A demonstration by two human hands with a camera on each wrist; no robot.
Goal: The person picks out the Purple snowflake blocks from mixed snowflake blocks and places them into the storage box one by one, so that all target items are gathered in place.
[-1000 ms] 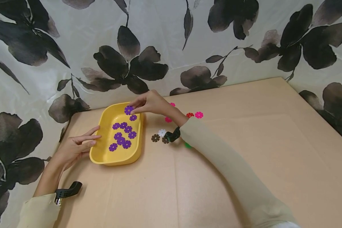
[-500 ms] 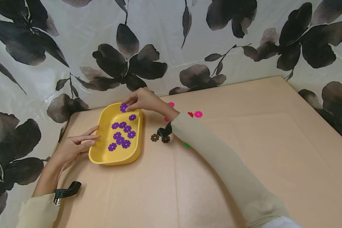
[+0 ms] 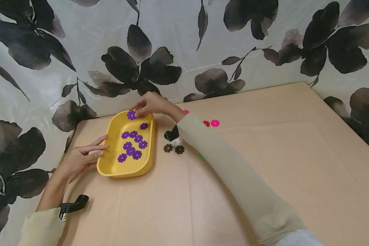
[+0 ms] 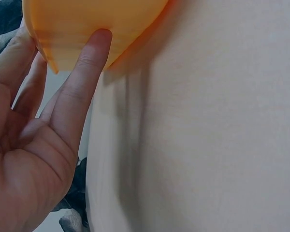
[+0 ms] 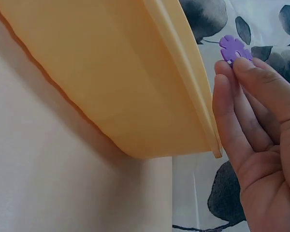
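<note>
In the head view my right hand (image 3: 155,103) pinches a purple flower-shaped disc (image 3: 131,115) between thumb and fingertips, over the far end of a yellow tray (image 3: 110,169). The right wrist view shows the same notched purple disc (image 5: 234,48) held up beside the tray's rim. Several matching purple discs (image 3: 130,151) lie on the tray's floor. At the tray's left side, my left hand (image 3: 75,162) rests its mostly straight fingers on the rim. In the left wrist view the left thumb (image 4: 94,53) presses flat against the tray's outer wall.
Right of the tray lie two dark brown discs (image 3: 179,149) and a white disc (image 3: 175,141). Farther right are a red disc (image 3: 206,123) and a pink disc (image 3: 215,123); a green one peeks from beneath the right sleeve (image 3: 233,160). A floral cloth (image 3: 200,61) hangs behind the table.
My right hand has shifted a little left along the tray's far end with the purple disc still pinched. The left hand and the tray have stayed in place.
</note>
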